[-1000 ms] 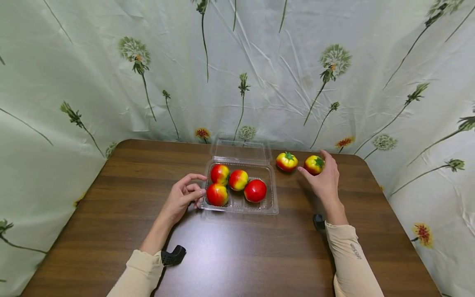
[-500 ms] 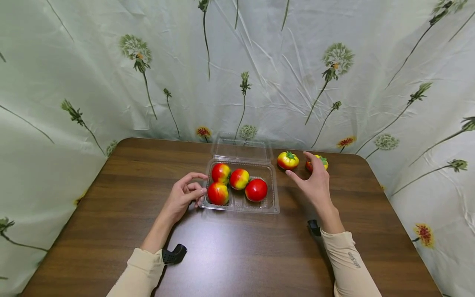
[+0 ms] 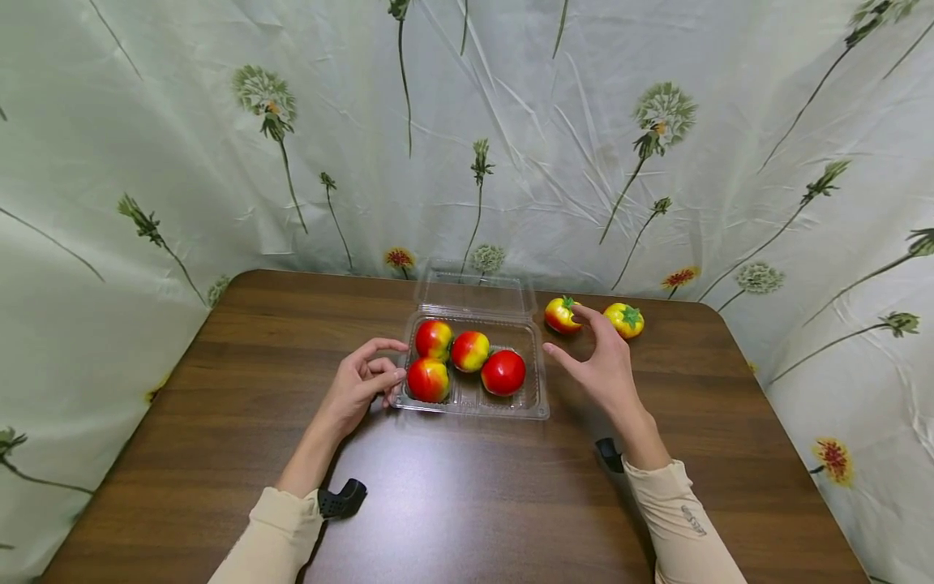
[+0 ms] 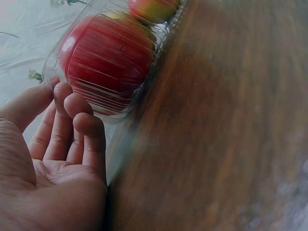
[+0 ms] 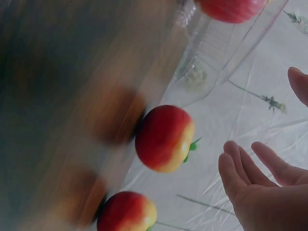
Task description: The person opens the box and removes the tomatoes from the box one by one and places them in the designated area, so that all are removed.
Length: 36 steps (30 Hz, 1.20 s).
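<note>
A clear plastic clamshell container (image 3: 511, 412) stands on the table with its lid (image 3: 474, 290) folded back. Inside it sit several red-and-yellow tomato-like fruits, one of them a fully red-looking fruit (image 3: 503, 373). At its left edge my left hand (image 3: 359, 385) holds the rim, thumb at the corner and fingertips against the outer wall (image 4: 115, 72). My right hand (image 3: 601, 365) is spread, holding nothing. Its forefinger overlaps the nearer yellow-red tomato with a green top (image 3: 560, 315) in the head view; the right wrist view shows the fingers apart from that tomato (image 5: 165, 138).
A second yellow-red tomato with a green top (image 3: 623, 321) lies further right, near the back of the brown wooden table (image 3: 467, 503). Behind the table hangs a pale curtain (image 3: 350, 105) printed with dandelions. Dark wrist mounts (image 3: 343, 499) sit on both forearms.
My right hand has moved left from the far-right tomato to the one nearer the container, leaving the first on the table. My left hand has stayed at the container's edge.
</note>
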{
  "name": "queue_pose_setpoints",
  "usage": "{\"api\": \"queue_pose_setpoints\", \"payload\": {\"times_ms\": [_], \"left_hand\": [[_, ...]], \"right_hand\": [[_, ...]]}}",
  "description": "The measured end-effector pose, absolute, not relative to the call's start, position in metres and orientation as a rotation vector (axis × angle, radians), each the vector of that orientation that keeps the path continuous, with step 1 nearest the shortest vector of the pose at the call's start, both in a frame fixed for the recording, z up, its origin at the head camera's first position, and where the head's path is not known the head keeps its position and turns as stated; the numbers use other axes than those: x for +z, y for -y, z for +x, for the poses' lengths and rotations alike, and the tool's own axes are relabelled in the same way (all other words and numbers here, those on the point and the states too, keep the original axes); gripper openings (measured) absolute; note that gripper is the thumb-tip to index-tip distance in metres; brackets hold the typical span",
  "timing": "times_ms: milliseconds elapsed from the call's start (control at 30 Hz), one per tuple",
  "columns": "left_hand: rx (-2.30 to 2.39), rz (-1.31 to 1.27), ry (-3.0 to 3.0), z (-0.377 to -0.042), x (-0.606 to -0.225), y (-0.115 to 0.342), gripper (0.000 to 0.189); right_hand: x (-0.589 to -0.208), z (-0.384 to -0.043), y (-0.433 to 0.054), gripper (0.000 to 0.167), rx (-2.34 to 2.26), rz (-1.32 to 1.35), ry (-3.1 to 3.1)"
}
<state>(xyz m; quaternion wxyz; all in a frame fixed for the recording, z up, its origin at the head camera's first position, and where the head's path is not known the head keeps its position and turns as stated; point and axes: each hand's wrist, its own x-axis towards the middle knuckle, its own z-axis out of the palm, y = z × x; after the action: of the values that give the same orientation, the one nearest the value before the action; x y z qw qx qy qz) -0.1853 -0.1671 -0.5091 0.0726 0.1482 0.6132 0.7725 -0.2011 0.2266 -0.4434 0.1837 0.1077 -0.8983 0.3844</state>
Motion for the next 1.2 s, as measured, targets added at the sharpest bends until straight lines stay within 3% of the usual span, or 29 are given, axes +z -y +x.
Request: {"api": "queue_pose_setpoints", "payload": {"times_ms": [1200], "left_hand": [[2.326,0.436,-1.829,-0.186,-0.509,0.168,0.036]], "right_hand": [[-0.442,-0.190,-0.176,0.063,0.974,0.829,2.725]]}}
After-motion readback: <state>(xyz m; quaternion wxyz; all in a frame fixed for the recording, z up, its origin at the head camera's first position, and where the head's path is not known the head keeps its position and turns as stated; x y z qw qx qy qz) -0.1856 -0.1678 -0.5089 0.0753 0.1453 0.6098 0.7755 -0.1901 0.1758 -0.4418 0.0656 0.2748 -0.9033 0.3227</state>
